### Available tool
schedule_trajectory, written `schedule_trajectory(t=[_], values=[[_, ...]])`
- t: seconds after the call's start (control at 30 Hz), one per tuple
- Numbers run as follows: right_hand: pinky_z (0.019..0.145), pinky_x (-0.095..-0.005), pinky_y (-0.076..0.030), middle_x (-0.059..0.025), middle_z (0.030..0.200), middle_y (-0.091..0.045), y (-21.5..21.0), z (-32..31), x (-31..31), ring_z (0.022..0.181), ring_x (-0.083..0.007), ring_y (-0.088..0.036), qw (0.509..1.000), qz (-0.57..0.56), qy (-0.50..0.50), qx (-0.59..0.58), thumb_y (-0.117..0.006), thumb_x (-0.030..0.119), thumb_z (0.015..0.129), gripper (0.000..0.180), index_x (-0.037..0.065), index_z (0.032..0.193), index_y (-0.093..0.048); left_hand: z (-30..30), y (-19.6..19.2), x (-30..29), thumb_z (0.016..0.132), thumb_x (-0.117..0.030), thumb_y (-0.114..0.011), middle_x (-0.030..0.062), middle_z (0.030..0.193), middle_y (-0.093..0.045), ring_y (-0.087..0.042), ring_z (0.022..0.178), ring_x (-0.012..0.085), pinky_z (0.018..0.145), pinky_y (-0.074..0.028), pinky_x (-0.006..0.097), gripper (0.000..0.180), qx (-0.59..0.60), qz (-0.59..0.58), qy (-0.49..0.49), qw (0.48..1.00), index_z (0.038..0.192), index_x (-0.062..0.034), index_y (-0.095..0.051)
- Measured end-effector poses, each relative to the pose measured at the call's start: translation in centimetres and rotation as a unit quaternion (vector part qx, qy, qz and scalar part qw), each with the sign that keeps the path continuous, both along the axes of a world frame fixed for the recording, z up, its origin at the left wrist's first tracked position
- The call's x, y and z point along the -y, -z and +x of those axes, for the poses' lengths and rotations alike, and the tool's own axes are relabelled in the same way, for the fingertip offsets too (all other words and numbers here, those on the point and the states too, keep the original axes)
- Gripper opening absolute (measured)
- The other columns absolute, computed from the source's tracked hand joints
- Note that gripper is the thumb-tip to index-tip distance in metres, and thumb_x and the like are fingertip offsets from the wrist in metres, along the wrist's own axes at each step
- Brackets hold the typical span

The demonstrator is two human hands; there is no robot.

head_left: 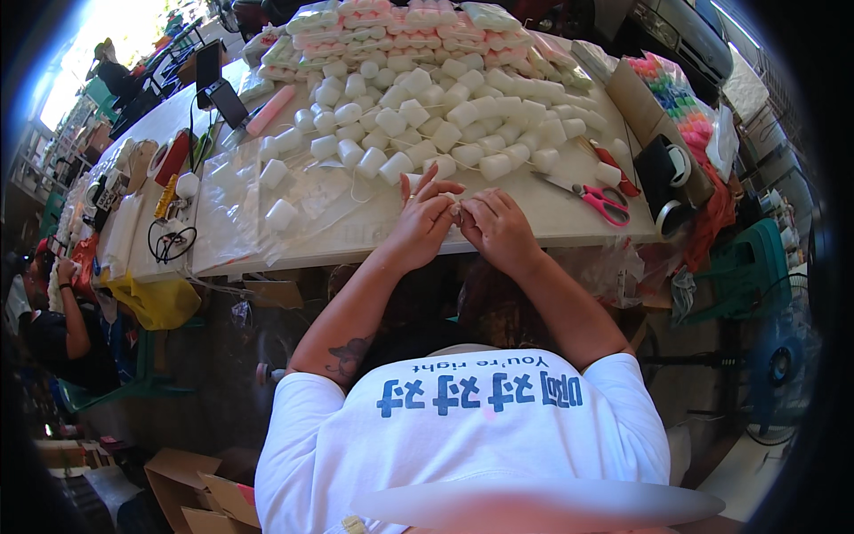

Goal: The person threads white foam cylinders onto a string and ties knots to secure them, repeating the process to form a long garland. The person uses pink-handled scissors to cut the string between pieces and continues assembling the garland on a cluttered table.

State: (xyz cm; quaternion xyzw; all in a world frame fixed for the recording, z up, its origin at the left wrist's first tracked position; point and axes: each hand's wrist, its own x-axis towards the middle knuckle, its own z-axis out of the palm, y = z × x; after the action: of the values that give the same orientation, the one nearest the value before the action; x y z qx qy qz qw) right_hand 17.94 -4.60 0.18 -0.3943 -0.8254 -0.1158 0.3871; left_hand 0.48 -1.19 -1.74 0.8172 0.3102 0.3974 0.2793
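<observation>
My left hand (422,224) and my right hand (500,230) meet above the table's near edge, fingertips pinched together. Between them is something small and pale, mostly hidden by the fingers. Some fingers of the left hand stick up and apart from its pinch. Just beyond the hands spreads a large heap of short white cylinders (414,113), soft-looking and rounded at the ends. Thin pale cord (360,189) runs among them and trails toward my left hand. Pink-handled scissors (605,203) lie to the right of my right hand, blades pointing left.
Clear bags of pastel pieces (374,36) are stacked behind the heap. A phone on a stand (228,102) and a pink tube (270,110) stand at the left. Plastic sheet (231,214) covers the table's left part. A cardboard box (642,102) holds colourful packs. Another person (67,334) sits far left.
</observation>
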Motion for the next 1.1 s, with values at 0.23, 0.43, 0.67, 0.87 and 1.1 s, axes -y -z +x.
schedule_trajectory(t=[0.23,0.43,0.67,0.87,1.1], values=[[0.074,-0.0384,-0.051,-0.0115,0.084,-0.061,-0.2,-0.2,0.5,0.08,-0.0307,-0.06,0.998,0.014,0.01,-0.054,-0.067,-0.003,0.067,0.02,0.003,0.084,-0.059,0.1,-0.2,0.2,0.093,-0.013,-0.052,0.0057,0.119,-0.055,-0.022,0.141,0.0326,0.112,0.007,0.057,0.014,0.013,0.01,-0.019,1.0,0.083,-0.0091,-0.06],[0.074,-0.0381,-0.051,-0.0113,0.083,-0.062,0.1,0.3,1.1,0.08,-0.0311,-0.06,0.995,0.015,0.013,-0.094,-0.067,-0.004,0.064,0.022,0.003,0.083,-0.059,0.4,-0.5,0.6,0.091,-0.013,-0.055,0.0064,0.12,-0.052,-0.024,0.14,0.0333,0.112,0.003,0.056,0.012,-0.021,0.044,-0.041,0.998,0.082,-0.0091,-0.06],[0.071,-0.0362,-0.051,-0.0114,0.082,-0.063,0.3,0.9,1.5,0.077,-0.0299,-0.061,0.989,-0.031,0.016,-0.143,-0.067,-0.004,0.066,0.019,0.004,0.083,-0.062,0.4,-0.6,0.8,0.091,-0.013,-0.056,0.0084,0.121,-0.05,-0.026,0.139,0.0349,0.111,0.001,0.057,0.01,-0.019,0.05,-0.043,0.998,0.085,-0.0081,-0.062],[0.071,-0.0368,-0.051,-0.0123,0.081,-0.063,0.3,1.2,1.7,0.077,-0.0305,-0.061,0.983,-0.082,0.029,-0.163,-0.069,0.001,0.069,0.014,0.002,0.082,-0.063,0.5,-0.5,0.7,0.089,-0.013,-0.058,0.0094,0.12,-0.049,-0.027,0.138,0.0359,0.111,0.0,0.059,0.008,-0.018,0.058,-0.051,0.997,0.085,-0.0079,-0.063],[0.081,-0.0387,-0.049,-0.0148,0.09,-0.064,-2.0,2.0,2.2,0.086,-0.0321,-0.061,0.932,-0.266,-0.024,-0.244,-0.07,0.009,0.076,0.025,0.001,0.099,-0.066,0.3,-0.3,0.5,0.088,-0.013,-0.06,0.0095,0.121,-0.047,-0.024,0.138,0.0373,0.111,0.0,0.06,0.006,-0.025,0.067,-0.042,0.997,0.086,-0.0091,-0.064]])
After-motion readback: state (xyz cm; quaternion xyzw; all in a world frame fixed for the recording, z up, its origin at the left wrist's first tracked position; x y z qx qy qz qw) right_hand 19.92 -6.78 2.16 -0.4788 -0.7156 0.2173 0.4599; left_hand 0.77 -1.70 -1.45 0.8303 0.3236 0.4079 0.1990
